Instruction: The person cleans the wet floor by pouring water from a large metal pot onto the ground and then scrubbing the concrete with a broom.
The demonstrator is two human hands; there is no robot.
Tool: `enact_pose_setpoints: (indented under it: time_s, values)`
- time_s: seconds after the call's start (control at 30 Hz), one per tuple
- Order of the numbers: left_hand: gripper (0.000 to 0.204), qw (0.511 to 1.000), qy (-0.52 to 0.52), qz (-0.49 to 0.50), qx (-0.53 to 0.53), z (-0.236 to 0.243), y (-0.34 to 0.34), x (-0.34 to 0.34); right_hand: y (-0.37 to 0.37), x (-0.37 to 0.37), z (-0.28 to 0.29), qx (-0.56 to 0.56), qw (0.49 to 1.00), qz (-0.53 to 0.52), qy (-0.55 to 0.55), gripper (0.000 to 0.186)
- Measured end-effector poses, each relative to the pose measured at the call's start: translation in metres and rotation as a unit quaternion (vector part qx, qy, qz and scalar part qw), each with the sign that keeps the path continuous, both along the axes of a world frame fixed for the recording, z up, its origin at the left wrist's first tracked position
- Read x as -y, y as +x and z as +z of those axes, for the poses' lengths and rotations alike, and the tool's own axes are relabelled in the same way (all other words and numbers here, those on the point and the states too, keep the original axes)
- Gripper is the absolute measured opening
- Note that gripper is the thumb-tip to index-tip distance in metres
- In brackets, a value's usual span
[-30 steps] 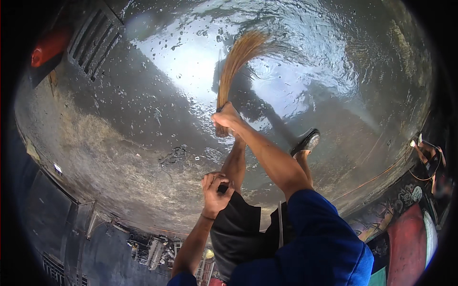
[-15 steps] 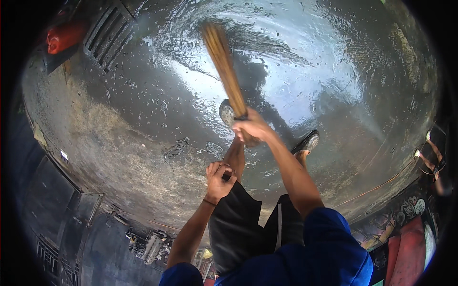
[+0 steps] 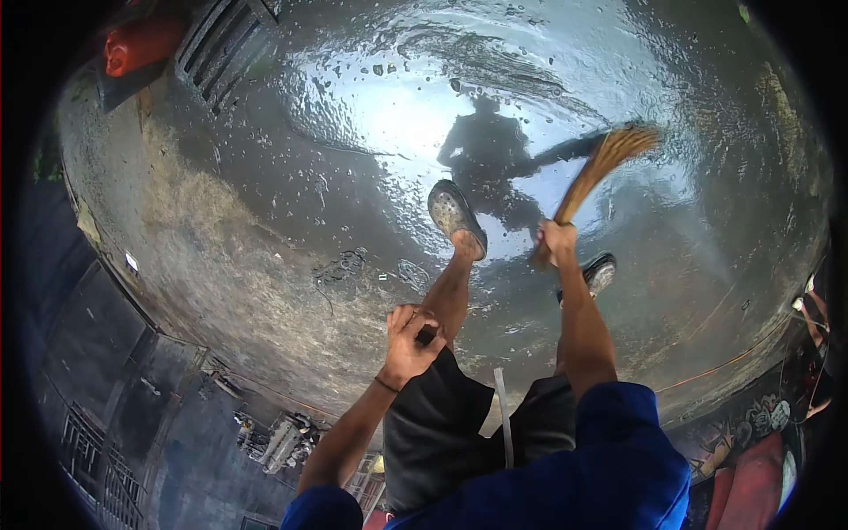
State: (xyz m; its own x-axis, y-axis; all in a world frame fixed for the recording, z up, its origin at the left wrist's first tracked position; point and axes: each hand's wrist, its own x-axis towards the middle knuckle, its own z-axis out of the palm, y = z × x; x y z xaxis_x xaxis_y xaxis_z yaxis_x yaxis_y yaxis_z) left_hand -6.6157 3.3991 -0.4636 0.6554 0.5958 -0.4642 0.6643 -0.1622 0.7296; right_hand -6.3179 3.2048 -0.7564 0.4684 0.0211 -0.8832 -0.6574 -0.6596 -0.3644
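My right hand [image 3: 556, 240] is closed round the bound end of a short handleless broom [image 3: 594, 172] of brown bristles. Its splayed, bent tips sweep over the wet floor [image 3: 380, 53] to the right. By my left knee, my left hand [image 3: 409, 344] is held with its fingers curled and thumb near them. Something dark shows in the gap, and I cannot tell whether it is held or is the black shorts [image 3: 433, 415] behind. A perforated clog [image 3: 452, 212] is on my left foot, and another clog [image 3: 601, 274] is on my right foot near the broom's bound end.
A slatted grate [image 3: 225, 53] and a red container [image 3: 141, 49] lie at the far left. Metal machine parts [image 3: 281, 442] stand at the lower left. A thin orange cord [image 3: 720, 362] runs along the right, where another person's limbs [image 3: 814, 309] show at the edge.
The broom has swung from the upper middle to the right, its bristles now bent. My right hand moved right with it. My left foot moved slightly right; my left hand stays by the knee.
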Motion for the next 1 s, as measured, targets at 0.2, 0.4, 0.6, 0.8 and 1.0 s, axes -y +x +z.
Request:
enact_pose_setpoints:
  time_s: [0.2, 0.4, 0.6, 0.8, 1.0]
  values:
    - [0.02, 0.999, 0.017, 0.028, -0.011, 0.001, -0.032, -0.029, -0.161, -0.248, 0.021, -0.135, 0.985, 0.09, 0.059, 0.011]
    - [0.018, 0.999, 0.038, 0.026, -0.002, -0.015, -0.043, -0.047, -0.215, -0.361, 0.028, -0.185, 0.93, 0.302, 0.096, 0.023]
    - [0.018, 0.998, 0.042, 0.05, 0.002, -0.019, -0.047, -0.045, -0.193, -0.478, 0.091, -0.196, 0.884, 0.371, 0.204, 0.013]
    - [0.023, 0.999, 0.042, 0.004, -0.008, -0.006, -0.039, -0.032, -0.127, -0.415, 0.152, -0.201, 0.903, 0.311, 0.217, 0.02]
    - [0.026, 0.999, 0.039, 0.0, 0.0, 0.007, -0.049, 0.002, -0.078, -0.155, 0.202, -0.08, 0.966, 0.206, 0.135, 0.033]
